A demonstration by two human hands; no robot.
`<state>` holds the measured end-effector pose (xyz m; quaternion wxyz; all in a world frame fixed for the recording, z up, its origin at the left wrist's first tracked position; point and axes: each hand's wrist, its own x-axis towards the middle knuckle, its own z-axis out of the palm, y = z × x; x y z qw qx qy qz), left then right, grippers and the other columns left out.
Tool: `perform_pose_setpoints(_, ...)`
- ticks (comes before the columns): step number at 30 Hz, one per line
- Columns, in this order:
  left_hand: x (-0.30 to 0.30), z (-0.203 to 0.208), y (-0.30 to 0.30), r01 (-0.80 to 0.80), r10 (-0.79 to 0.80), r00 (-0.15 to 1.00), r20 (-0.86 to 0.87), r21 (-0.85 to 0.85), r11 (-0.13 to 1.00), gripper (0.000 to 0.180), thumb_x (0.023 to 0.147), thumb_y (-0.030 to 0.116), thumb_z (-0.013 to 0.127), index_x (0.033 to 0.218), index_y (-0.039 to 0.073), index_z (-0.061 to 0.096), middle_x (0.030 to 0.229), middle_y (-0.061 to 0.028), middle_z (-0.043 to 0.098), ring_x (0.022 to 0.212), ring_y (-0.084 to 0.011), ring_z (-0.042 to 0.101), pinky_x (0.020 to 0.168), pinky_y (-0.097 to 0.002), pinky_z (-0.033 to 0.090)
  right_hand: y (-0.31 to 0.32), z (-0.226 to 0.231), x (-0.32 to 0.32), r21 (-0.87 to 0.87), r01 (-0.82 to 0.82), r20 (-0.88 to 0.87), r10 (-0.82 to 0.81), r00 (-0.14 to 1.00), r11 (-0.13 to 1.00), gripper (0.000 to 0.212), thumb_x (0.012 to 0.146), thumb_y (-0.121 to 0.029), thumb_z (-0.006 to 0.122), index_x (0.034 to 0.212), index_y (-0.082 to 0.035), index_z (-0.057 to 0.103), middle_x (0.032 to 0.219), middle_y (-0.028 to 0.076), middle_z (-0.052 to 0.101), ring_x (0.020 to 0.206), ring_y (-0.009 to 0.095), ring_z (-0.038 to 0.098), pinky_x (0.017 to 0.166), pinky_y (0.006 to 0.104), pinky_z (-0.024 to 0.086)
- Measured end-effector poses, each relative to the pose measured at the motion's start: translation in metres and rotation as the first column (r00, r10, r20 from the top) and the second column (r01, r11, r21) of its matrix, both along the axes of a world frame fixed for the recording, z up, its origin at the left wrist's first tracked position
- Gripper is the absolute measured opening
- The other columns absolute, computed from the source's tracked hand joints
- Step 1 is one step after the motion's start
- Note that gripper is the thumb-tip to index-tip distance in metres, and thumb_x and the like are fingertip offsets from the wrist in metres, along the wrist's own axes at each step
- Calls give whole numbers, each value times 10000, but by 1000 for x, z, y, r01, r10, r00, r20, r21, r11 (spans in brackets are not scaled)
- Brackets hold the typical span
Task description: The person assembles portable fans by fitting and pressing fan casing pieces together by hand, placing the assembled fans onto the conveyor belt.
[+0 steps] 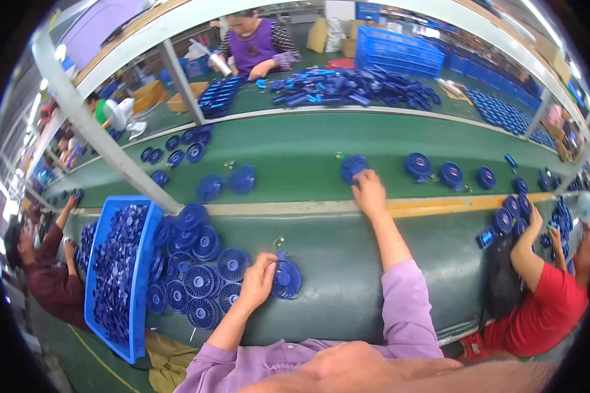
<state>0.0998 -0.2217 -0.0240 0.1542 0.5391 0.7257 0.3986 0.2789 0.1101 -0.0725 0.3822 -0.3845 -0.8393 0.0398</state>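
My left hand [259,283] is closed on the edge of a round blue fan housing [288,281] lying on the green worktop. A small pale part [279,242] rests just beyond it. My right arm stretches over the ledge to the green belt [295,147]. There, my right hand [372,194] has its fingers on a second round blue housing [353,165], partly covering it. Left of my left hand sits a pile of blue slotted fan grilles [202,280], some stacked on one another.
A blue crate [135,327] full of small blue pieces stands left of the grilles. More round blue housings [451,175] lie along the belt. Metal posts [105,118] rise from the ledge. Co-workers sit at both sides; another person [259,49] works across the belt.
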Motion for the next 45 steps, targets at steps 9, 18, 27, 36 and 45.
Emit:
perform_pose_setpoints(9, -8, 0, -2, -59, 52, 738, 673, -12, 998, 318, 959, 185, 540, 1214, -4, 548, 1051, -59, 638, 938, -132, 607, 815, -247, 478, -46, 60, -11, -321, -350, -223, 289, 931, 880, 141, 761, -90, 681, 879, -29, 634, 865, 137, 614, 761, 276, 635, 692, 371, 503)
perform_pose_setpoints(18, -40, 4, -27, -317, -386, -314, 867, 287, 904, 451, 957, 444, 472, 1207, 75, 543, 1283, -159, 523, 1189, -347, 505, 971, -562, 426, -112, 99, -61, -513, -558, -151, 571, 807, 652, 195, 779, -157, 705, 898, -8, 664, 831, 132, 668, 738, 235, 652, 680, 343, 498)
perform_pose_setpoints(27, -59, 26, -55, -392, -568, -223, 792, 461, 796, 492, 976, 398, 416, 1386, 127, 411, 1479, -122, 344, 1351, -384, 320, 1030, -685, 279, -182, 91, -239, -268, -839, -58, 861, 505, 474, 612, 734, -180, 727, 1296, -72, 510, 1368, 191, 458, 1287, 365, 398, 1076, 454, 336)
perform_pose_setpoints(36, -84, 31, -60, -472, -598, -384, 704, 407, 782, 509, 941, 500, 461, 1307, 150, 511, 1379, -105, 479, 1304, -310, 405, 1006, -542, 375, -193, 42, -287, -74, -811, -152, 797, 585, 581, 239, 761, -172, 691, 961, -58, 627, 1006, 113, 641, 994, 333, 563, 853, 443, 456)
perform_pose_setpoints(45, -90, 28, -47, -563, -521, -262, 812, 310, 766, 405, 927, 441, 522, 1136, 104, 600, 1096, -75, 624, 1064, -252, 583, 930, -484, 456, -199, 106, -189, -484, -870, -811, 329, 485, 90, 370, 857, -93, 647, 1206, -66, 527, 964, 53, 621, 856, 105, 597, 725, 238, 488)
